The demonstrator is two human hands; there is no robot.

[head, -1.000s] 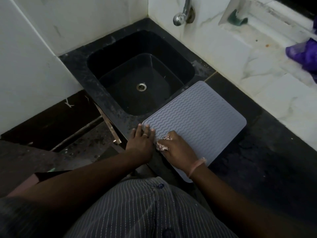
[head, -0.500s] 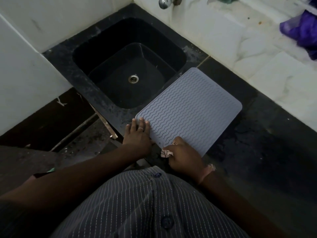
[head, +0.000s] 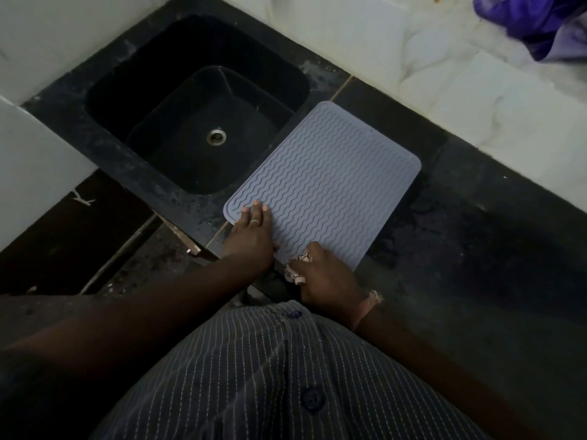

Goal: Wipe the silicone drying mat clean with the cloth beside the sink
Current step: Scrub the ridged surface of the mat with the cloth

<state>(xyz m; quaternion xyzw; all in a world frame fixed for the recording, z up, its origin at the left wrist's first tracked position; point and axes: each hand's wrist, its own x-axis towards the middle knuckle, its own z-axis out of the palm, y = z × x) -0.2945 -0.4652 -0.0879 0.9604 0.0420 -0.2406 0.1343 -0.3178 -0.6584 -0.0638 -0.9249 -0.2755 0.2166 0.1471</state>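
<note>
The right grip point(head: 327, 274) is curled round a crumpled cloth point(head: 297, 269) at the mat's point(head: 333, 182) near edge; the left grip point(head: 251, 233) presses flat on its near-left corner. Dark tabletop point(head: 476, 233), black sink point(head: 197, 122) beside the mat, pale marble wall.

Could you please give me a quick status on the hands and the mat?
Left hand flat on mat, near corner. Right hand grips cloth at mat's near edge. Nothing on the mat in the way.
</note>
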